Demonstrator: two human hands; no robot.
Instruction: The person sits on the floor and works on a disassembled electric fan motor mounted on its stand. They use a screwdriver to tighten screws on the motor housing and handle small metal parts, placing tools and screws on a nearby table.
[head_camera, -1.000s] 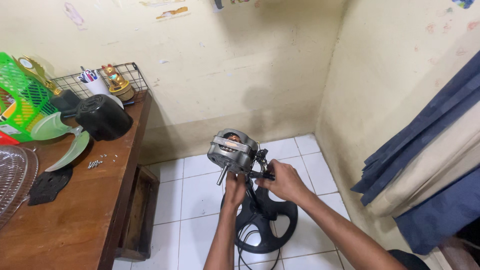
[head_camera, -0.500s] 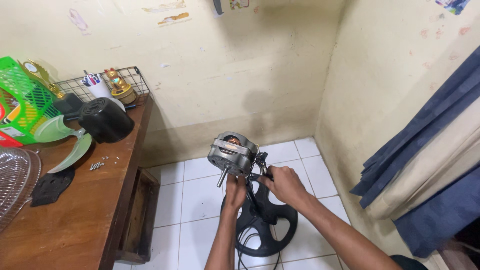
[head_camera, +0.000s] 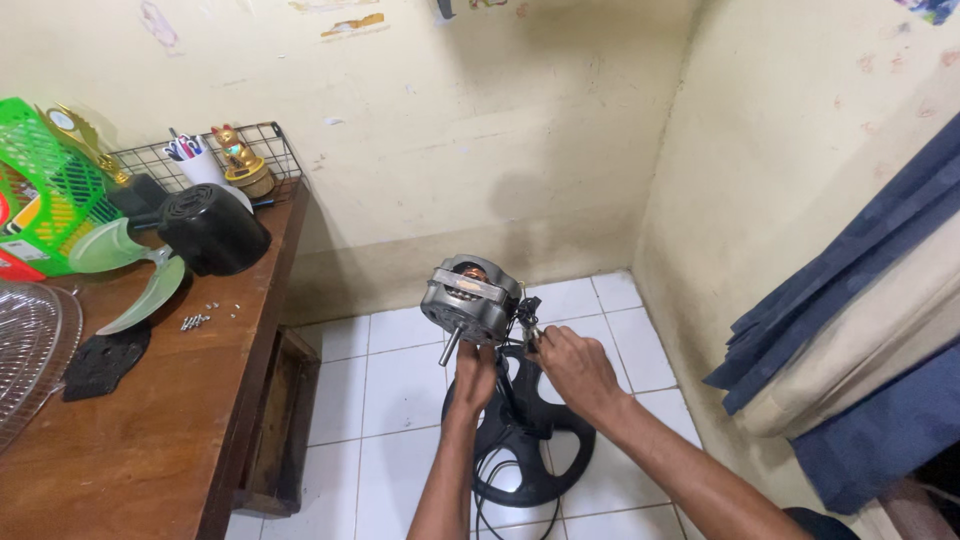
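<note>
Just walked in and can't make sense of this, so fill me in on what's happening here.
A person stands over a stripped-down fan. The left hand grips it from below, just under the bare grey motor, while the right hand works at the small parts and wiring on the motor's side. The fan's round black base sits on the white tiled floor. On the wooden table lie the green fan blade, the black motor cover, loose screws and a wire grille.

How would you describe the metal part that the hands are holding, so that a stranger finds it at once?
Look at the white tiled floor in the corner, where a round black base stands. Just above it, the left hand and right hand hold a grey motor. It alone is bare metal, with a shaft pointing down-left.
</note>
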